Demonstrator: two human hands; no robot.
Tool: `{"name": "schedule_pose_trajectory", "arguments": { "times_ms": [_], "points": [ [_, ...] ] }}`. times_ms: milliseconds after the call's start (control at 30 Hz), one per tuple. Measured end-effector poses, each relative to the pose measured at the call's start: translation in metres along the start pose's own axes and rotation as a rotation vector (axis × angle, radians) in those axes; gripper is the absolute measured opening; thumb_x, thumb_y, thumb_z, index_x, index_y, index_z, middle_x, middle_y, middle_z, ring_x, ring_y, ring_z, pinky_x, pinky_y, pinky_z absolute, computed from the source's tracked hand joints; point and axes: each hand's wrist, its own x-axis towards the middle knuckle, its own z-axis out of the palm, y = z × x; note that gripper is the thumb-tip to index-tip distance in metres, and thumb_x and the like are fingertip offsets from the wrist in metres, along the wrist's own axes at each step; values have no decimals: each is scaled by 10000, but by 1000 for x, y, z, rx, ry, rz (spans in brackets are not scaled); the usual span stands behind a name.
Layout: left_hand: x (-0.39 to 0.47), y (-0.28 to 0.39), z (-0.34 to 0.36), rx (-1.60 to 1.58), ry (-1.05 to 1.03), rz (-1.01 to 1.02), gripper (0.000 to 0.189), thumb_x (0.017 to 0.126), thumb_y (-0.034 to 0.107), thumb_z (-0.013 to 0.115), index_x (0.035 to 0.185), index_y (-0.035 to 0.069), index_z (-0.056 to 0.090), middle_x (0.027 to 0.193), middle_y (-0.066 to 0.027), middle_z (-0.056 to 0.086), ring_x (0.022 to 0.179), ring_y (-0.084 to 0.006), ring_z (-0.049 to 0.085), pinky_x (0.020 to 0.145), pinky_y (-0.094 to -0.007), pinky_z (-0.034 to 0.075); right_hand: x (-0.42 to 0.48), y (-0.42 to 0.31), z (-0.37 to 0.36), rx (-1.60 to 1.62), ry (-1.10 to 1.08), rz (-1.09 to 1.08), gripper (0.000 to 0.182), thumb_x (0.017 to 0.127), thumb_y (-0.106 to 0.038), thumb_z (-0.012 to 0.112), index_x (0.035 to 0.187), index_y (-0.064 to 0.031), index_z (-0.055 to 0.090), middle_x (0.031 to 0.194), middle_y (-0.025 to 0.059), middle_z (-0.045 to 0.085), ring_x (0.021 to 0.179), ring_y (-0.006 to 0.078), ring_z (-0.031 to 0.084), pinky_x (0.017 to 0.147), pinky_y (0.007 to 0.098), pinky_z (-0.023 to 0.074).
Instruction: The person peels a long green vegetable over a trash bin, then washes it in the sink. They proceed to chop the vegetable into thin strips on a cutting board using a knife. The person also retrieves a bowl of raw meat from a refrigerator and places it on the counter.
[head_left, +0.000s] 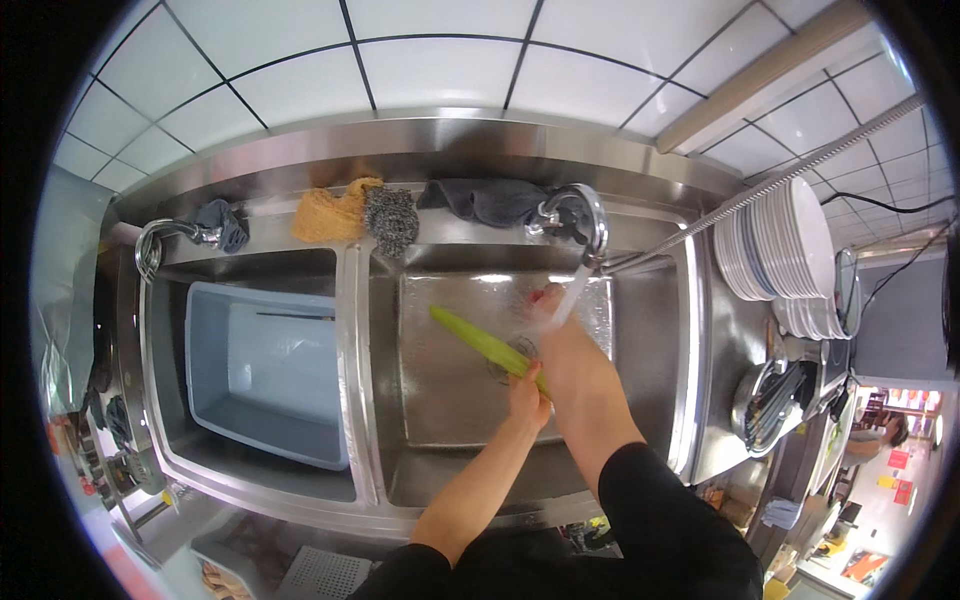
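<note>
My left hand (531, 397) grips the thick end of a long, light-green vegetable stem (480, 345), which looks like peeled celtuce. The stem slants up and left over the floor of the right sink basin (442, 405), its tapered tip pointing away from me. Beyond it, my right hand (551, 300) is in the basin by the stream of water (571, 296) running from the chrome faucet (596, 225). Spray and blur cover that hand, and a small red patch shows at its fingers; I cannot tell whether it holds something. Part of the drain (525, 346) shows behind the stem.
A grey-blue plastic tub (262, 442) fills much of the left basin, under a second faucet (169, 229). A yellow cloth (334, 212), a steel-wool scourer (391, 221) and a dark cloth (487, 201) lie on the back ledge. Plates (787, 240) are stacked right, past a metal hose (750, 196).
</note>
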Motion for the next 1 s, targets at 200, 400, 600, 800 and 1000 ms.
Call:
{"name": "schedule_pose_trajectory", "arguments": {
  "times_ms": [200,400,600,800,1000],
  "points": [
    [15,16,-1,10,24,21,212,866,83,542,1036,106,417,862,-18,489,793,-160,510,723,-326,460,5,-1,-9,-366,-105,-318,184,816,-210,498,852,-44,567,765,106,584,670,236,572,556,364,479],
    [72,-13,-24,-60,-255,-1,295,933,313,425,1157,121,414,950,-18,534,879,-172,542,755,-313,470,-53,-11,17,-222,-68,-278,277,835,-261,477,913,-10,563,822,134,601,739,248,592,612,367,486],
    [65,-16,-8,-175,-203,-59,467,923,480,374,1192,100,406,1115,-50,495,987,-197,524,786,-378,473,-109,1,-8,-58,84,-117,405,846,-361,484,980,13,564,881,168,622,828,278,615,701,380,489],
    [85,-8,-4,119,-32,26,373,913,442,434,1009,83,474,893,-34,491,786,-185,504,690,-377,455,-186,7,-61,-307,-79,-173,474,800,-462,558,976,-22,570,813,187,624,769,372,597,704,446,461],
    [114,46,-10,-62,-247,-2,304,916,427,438,896,127,484,778,17,480,672,-130,447,622,-306,419,-251,27,-101,127,-409,175,459,841,-482,516,885,-28,560,617,80,563,463,181,540,458,326,443]
  ]
}}
